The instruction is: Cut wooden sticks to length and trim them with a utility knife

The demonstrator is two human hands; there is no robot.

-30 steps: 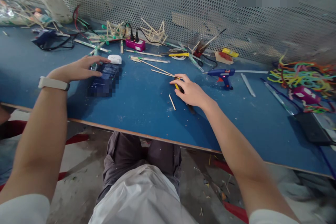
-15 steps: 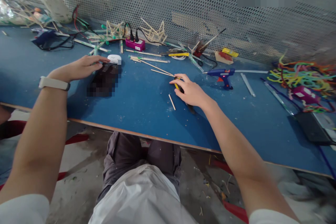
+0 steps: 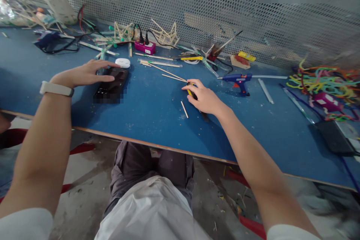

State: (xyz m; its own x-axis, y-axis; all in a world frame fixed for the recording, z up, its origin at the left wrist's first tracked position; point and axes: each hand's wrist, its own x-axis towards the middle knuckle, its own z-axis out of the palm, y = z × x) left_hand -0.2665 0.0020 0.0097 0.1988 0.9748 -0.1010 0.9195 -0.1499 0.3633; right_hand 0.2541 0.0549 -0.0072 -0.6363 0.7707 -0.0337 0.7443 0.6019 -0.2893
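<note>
My left hand [image 3: 81, 74] lies flat with its fingers stretched out, the thumb resting on a dark phone [image 3: 111, 84] on the blue table [image 3: 157, 120]. A white band sits on that wrist. My right hand [image 3: 204, 97] rests palm down at mid table, fingers loosely curled over a yellow and black tool [image 3: 190, 92] that lies under it. A short wooden stick [image 3: 184, 109] lies just left of the right hand. Longer sticks [image 3: 168, 75] lie beyond its fingertips.
A blue glue gun [image 3: 237, 81] stands right of my right hand. A pink power strip [image 3: 144, 47], stick frames [image 3: 165, 37] and cables line the perforated back wall. Coloured pipe cleaners [image 3: 326, 78] and a dark flat device [image 3: 334, 138] lie far right. A white case [image 3: 122, 62] sits beyond the phone.
My left hand's fingers shifted slightly over the phone, whose lit screen went dark. The right hand has not moved.
</note>
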